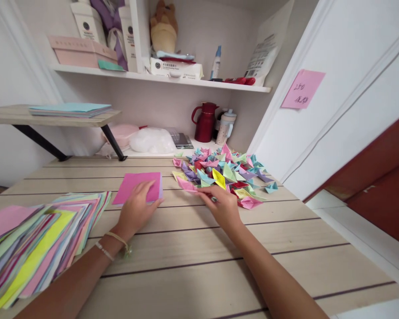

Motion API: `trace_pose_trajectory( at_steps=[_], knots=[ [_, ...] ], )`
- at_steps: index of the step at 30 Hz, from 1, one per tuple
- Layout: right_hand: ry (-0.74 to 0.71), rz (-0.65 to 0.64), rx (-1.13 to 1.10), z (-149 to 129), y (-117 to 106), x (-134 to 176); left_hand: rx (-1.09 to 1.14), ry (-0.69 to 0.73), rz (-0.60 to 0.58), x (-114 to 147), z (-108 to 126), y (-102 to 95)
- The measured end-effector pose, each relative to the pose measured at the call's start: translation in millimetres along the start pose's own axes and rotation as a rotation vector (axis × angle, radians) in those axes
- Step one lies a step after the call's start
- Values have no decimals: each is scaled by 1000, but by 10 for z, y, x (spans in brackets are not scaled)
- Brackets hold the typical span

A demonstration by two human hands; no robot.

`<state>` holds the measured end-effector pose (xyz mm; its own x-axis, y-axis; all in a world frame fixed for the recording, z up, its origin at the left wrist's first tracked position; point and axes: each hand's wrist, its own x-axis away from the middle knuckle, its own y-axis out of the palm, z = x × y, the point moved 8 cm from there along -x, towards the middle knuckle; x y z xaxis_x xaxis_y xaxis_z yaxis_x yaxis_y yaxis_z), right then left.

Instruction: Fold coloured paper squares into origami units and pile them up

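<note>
Pinching a pink boat (186,185), crisp-edged and pointed, between thumb and fingers of the right hand (223,206), a little below frame centre. Just beside, right of centre, a heaped pile (228,173) of small boats: sharp-folded matte paper in mint, lilac, blue, red, yellow. Left of centre, over magenta squares (128,186), flat and smooth with lilac showing at one edge, a left hand (138,206) with thumb and fingers apart; cannot tell how firmly pressed. Across lower left, thin sheets (46,248) fanned in overlapping strips. Underneath, wood-grained table (186,274), dark straight grooves. Above centre, glossy red jug (205,124), rounded handle; left of it, puffy translucent bag (152,141).
</note>
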<state>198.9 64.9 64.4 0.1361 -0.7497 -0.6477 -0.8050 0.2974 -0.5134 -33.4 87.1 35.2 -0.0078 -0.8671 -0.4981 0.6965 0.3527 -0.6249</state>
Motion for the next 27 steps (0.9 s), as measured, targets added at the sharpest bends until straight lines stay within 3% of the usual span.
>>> trace_pose_trajectory(
  at_steps=[3,6,9,12,16,20,24,26,27],
  knots=[
    [86,225,87,175,-313,-48,-299,67,-100,-2,-51,48],
    [233,436,207,411,-647,-45,-436,93,-173,2,-50,88],
    [380,623,289,620,-944,24,-467,138,-148,-2,24,57],
    [509,716,345,785,-1113,109,-413,205,-88,-2,111,5],
    [580,659,348,942,-1102,134,-312,189,-4,-12,99,-71],
    [568,618,369,922,-1041,106,-150,41,43,-41,-45,-101],
    [365,667,398,564,-979,55,-61,-24,163,-27,-62,-171],
    [291,593,362,375,-829,33,-97,44,241,14,58,-224],
    [211,448,302,267,-656,-11,-112,84,270,45,130,-241]
  ],
)
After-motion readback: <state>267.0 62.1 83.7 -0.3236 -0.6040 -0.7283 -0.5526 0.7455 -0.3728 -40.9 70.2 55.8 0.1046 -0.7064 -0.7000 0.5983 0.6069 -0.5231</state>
